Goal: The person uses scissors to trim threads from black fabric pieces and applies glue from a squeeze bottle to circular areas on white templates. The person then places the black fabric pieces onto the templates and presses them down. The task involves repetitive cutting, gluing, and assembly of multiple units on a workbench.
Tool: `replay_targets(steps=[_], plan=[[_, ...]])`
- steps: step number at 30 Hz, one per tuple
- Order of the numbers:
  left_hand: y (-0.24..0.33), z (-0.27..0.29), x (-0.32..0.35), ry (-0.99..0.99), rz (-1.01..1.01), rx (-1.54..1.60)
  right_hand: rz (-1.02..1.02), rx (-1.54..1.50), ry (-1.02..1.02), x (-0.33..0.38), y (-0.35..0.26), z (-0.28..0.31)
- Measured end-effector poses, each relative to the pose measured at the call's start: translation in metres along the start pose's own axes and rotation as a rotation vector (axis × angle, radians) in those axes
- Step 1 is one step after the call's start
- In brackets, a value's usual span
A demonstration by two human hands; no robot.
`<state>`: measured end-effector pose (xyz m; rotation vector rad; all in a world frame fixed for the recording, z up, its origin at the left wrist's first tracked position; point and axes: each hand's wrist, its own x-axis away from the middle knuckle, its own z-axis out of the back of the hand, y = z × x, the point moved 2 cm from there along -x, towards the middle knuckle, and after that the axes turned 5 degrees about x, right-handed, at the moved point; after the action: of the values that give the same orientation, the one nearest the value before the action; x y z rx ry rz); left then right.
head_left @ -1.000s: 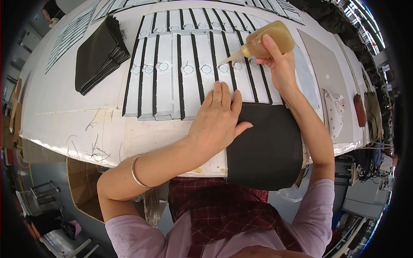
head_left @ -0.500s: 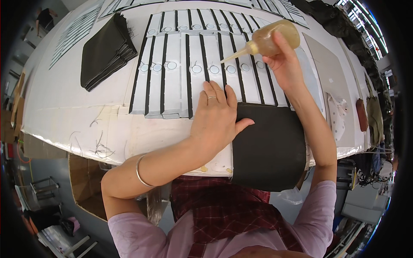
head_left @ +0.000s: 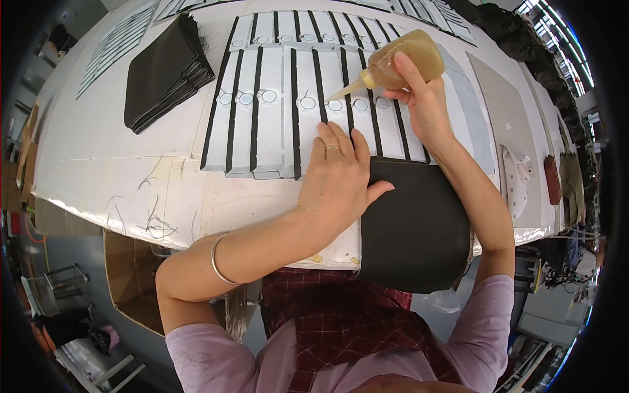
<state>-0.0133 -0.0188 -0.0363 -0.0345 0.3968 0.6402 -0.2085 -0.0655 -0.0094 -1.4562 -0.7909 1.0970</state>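
A translucent squeeze bottle (head_left: 419, 56) of yellowish liquid is tilted in my right hand (head_left: 426, 98), its fingers wrapped around it. The thin nozzle (head_left: 346, 90) points down-left, its tip at the upper left of a small round outline (head_left: 335, 105) on the pale panels. Whether the tip touches is hard to see. These overlapping white panels (head_left: 272, 141) have dark strips along their edges. My left hand (head_left: 335, 180) lies flat on their near edge, fingers stretched forward, thumb over a black fabric piece (head_left: 416, 223) that hangs past the table's front edge.
A stack of black fabric pieces (head_left: 164, 75) lies at the left of the white table (head_left: 118, 177). Loose threads (head_left: 154, 219) are scattered near the front left edge. Another panel row (head_left: 288, 27) lies farther back. Spotted cloth (head_left: 517, 177) is at the right. Below stands a cardboard box (head_left: 131, 281).
My right hand has moved the bottle left and slightly lower, taking the nozzle tip from beside a dark strip to a round outline. My left hand still lies on the panels.
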Motion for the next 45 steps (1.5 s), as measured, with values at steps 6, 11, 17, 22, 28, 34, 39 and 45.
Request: replay_targets(steps=[6,11,17,22,28,34,39,45], plan=[[0.0,0.001,0.0,-0.012,0.002,-0.018,-0.014,-0.003,-0.005,0.004,-0.003,0.002],[0.0,0.001,0.0,-0.012,0.004,-0.024,0.03,0.001,0.022,0.001,0.001,0.001],[0.0,0.001,0.001,-0.006,0.007,-0.021,0.034,0.021,-0.023,0.007,-0.005,-0.002],[0.001,0.0,0.001,0.001,0.006,-0.014,0.033,0.034,0.019,0.001,0.002,0.004],[0.003,0.002,0.004,-0.011,0.034,-0.074,-0.056,0.009,-0.04,0.005,0.001,-0.001],[0.007,0.004,0.008,-0.023,0.061,-0.19,-0.128,-0.38,-0.107,-0.008,-0.007,0.014],[0.007,0.006,0.007,-0.051,0.098,-0.221,-0.033,-0.063,-0.022,-0.008,-0.007,-0.012],[0.006,0.006,0.006,-0.056,0.089,-0.229,0.008,-0.016,-0.024,-0.008,0.001,-0.027]])
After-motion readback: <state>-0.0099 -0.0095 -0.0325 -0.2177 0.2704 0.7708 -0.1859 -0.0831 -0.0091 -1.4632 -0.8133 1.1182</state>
